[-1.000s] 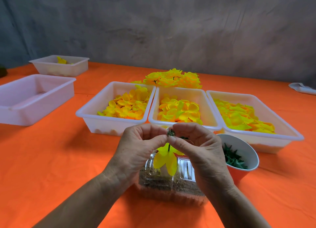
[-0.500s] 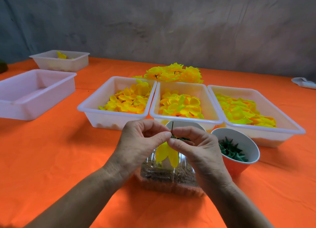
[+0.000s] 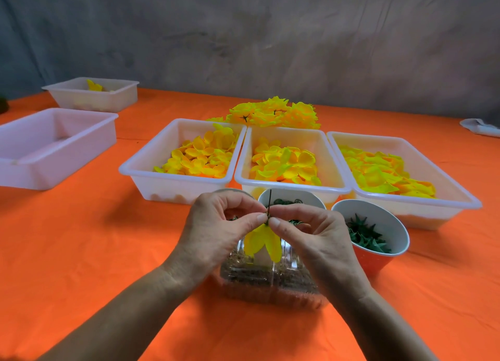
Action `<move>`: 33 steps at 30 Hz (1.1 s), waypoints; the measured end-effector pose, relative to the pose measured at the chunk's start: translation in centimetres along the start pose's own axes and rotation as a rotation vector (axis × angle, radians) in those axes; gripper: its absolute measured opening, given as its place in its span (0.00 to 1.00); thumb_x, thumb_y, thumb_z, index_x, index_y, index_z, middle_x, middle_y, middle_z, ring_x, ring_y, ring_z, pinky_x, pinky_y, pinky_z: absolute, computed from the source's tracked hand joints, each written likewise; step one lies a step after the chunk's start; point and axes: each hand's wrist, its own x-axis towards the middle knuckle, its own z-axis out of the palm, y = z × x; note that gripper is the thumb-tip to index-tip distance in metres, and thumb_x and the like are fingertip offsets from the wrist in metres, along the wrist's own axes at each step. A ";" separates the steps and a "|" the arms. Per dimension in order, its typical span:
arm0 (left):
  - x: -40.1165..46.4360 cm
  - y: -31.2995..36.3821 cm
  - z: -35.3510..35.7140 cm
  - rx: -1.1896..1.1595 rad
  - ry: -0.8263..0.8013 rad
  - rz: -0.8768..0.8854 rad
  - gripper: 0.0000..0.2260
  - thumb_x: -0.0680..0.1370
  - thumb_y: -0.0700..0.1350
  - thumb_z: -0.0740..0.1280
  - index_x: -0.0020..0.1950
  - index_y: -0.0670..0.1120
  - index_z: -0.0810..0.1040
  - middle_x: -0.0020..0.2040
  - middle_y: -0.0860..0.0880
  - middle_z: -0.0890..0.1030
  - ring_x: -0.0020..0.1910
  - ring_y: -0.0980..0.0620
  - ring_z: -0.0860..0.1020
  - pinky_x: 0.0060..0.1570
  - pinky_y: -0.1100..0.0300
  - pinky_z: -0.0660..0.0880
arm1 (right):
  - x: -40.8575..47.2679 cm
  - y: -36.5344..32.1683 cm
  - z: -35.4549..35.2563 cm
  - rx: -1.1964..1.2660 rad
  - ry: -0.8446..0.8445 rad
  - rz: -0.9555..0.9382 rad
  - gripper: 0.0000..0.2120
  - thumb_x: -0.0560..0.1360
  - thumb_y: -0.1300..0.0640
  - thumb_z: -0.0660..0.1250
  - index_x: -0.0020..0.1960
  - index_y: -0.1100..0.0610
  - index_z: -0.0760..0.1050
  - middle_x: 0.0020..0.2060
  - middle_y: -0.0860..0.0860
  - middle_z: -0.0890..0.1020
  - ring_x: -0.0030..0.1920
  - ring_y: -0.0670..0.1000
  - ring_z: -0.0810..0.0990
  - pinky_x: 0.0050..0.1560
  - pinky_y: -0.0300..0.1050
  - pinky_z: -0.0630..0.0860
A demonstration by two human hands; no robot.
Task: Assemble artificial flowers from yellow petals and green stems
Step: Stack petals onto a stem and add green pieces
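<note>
My left hand (image 3: pixel 216 233) and my right hand (image 3: pixel 316 239) meet above a clear plastic box (image 3: pixel 270 279). Both pinch a thin green stem (image 3: pixel 270 198) that points up between the fingertips. Yellow petals (image 3: pixel 263 243) hang from the stem below my thumbs. Three white trays stand behind: the left tray (image 3: pixel 151 182), the middle tray (image 3: pixel 292 188) and the right tray (image 3: pixel 446 198), each with loose yellow petals. A heap of finished yellow flowers (image 3: pixel 273 113) lies beyond them.
A red cup (image 3: pixel 378 260) with green star pieces stands right of my hands, and a white cup (image 3: pixel 290 195) with small green rings is behind them. Two more white trays (image 3: pixel 54 149) (image 3: pixel 92 95) sit at the far left on the orange cloth. A white object (image 3: pixel 480 126) lies far right.
The stem now sticks up higher above my fingertips, and the petals have slid down it to hang below my thumbs. Both hands stay together over the clear box.
</note>
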 end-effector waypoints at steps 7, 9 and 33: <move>0.4 0.5 -0.4 0.266 -0.035 0.141 0.03 0.69 0.40 0.75 0.38 0.47 0.84 0.37 0.52 0.82 0.38 0.59 0.79 0.41 0.67 0.74 | 0.8 -0.2 -0.3 -0.323 0.052 -0.074 0.05 0.67 0.57 0.76 0.40 0.47 0.83 0.40 0.47 0.84 0.47 0.45 0.81 0.52 0.47 0.77; 0.5 0.7 -0.3 0.334 -0.026 0.169 0.03 0.69 0.40 0.75 0.39 0.46 0.84 0.38 0.52 0.83 0.35 0.64 0.78 0.38 0.71 0.73 | 1.0 -0.3 -0.4 -0.367 0.054 -0.069 0.07 0.66 0.57 0.76 0.37 0.45 0.82 0.40 0.46 0.84 0.45 0.42 0.81 0.51 0.44 0.77; 0.8 0.7 -0.6 0.392 -0.103 0.239 0.02 0.70 0.38 0.74 0.40 0.44 0.84 0.40 0.49 0.83 0.37 0.61 0.78 0.38 0.67 0.73 | 1.6 -1.1 -0.6 -0.469 -0.038 -0.057 0.03 0.67 0.59 0.76 0.37 0.52 0.84 0.38 0.43 0.84 0.43 0.39 0.81 0.50 0.43 0.77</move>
